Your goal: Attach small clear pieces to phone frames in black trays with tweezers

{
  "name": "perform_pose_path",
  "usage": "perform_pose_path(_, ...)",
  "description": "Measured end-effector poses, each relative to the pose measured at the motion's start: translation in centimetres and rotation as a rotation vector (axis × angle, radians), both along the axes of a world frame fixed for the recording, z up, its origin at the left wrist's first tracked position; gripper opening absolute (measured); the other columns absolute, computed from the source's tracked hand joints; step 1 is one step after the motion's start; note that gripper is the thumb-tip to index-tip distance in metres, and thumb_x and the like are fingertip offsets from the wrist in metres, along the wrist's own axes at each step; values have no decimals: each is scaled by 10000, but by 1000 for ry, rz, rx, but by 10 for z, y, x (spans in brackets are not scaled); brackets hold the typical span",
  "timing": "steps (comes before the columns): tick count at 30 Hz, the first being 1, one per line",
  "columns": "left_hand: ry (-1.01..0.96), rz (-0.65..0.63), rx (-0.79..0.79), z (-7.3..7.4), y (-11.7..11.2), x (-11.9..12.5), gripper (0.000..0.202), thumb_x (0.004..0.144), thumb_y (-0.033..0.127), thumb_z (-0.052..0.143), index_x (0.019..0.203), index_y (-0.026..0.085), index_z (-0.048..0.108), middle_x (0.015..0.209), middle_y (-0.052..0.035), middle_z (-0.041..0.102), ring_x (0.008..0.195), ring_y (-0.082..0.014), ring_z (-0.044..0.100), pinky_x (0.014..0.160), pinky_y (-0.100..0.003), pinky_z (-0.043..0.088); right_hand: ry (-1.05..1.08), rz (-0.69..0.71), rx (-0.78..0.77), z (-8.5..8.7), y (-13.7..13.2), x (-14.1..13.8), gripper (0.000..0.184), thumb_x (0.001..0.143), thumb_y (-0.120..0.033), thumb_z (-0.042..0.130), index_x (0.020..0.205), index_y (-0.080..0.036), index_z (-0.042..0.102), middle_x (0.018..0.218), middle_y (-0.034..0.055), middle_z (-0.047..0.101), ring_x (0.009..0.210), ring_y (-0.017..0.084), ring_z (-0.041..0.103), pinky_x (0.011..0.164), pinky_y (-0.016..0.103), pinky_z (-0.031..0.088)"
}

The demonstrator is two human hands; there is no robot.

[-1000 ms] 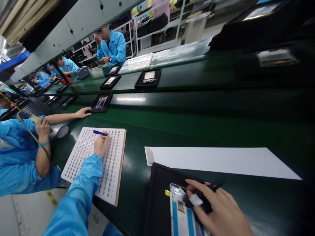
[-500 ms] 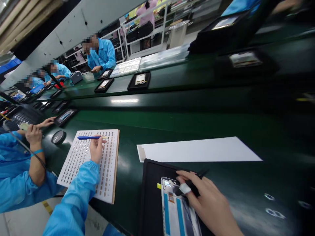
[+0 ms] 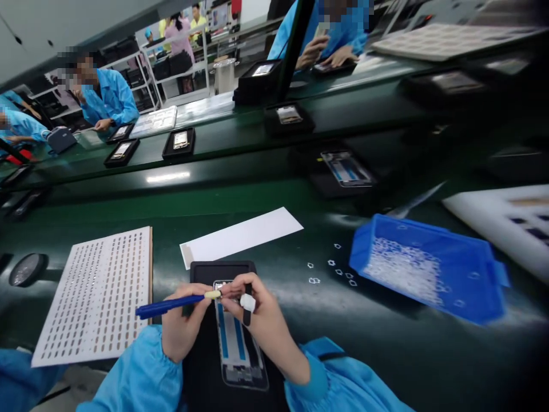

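Phone housing: lies in the black tray just in front of the person, face up, two blue strips along it, its top end partly behind the fingers.
Left hand: fingers closed in a pinch on the blue pen-shaped tool; half a second ago it was over the perforated board, and now it is above the housing, beside the other hand.
Pale tip: points right, reaching the right fingertips; whether a small part sits between them I cannot tell.
Right hand: fingers curled nearly closed, thumb and finger meeting by the tip, a dark tool held across them; white wrapping shows there.
Perforated board: left of the tray, now free of the left hand.
White strip: beyond the tray, its near end close to the tray's far edge.
Clear rings: scattered on the green bench, right of the strip.
Blue bin: right of the rings, many clear pieces inside; newly in view.
Second housing: farther off, newly in view.
Co-worker: blue jacket, across the line.
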State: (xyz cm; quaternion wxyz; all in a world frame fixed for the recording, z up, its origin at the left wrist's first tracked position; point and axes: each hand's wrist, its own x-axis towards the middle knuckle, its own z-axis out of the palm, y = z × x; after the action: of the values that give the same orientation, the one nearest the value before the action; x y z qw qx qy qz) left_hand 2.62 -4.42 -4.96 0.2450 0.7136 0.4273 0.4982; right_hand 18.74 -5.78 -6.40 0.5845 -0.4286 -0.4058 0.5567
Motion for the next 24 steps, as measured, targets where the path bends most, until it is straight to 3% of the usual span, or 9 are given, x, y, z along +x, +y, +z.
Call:
perform_pose_path(7, 6, -38, 57, -2, -1, 9, 125, 851, 109, 642, 894, 227, 637, 893, -17, 741, 842, -159, 714, 769, -254, 583, -25, -83, 32, -5, -3, 0, 229, 776, -296, 716, 869, -227, 518, 806, 17, 671, 742, 170, 656, 710, 294, 553)
perform_pose_path(21, 140, -26, 151, 5, -5, 12, 141, 830, 103, 663, 898, 226, 654, 879, -17, 755, 797, -156, 727, 740, -227, 578, -75, -160, 51, 0, -5, -3, 184, 765, -257, 657, 876, -223, 514, 751, 1, 635, 692, 157, 637, 679, 281, 541)
perform_pose_path(24, 94, 4, 94, 3, -7, 13, 80, 831, 147, 668, 866, 218, 657, 853, -21, 751, 793, -169, 726, 734, -243, 581, -80, -162, 54, -1, -5, -3, 178, 767, -245, 642, 866, -222, 496, 753, -5, 610, 681, 147, 617, 663, 270, 531)
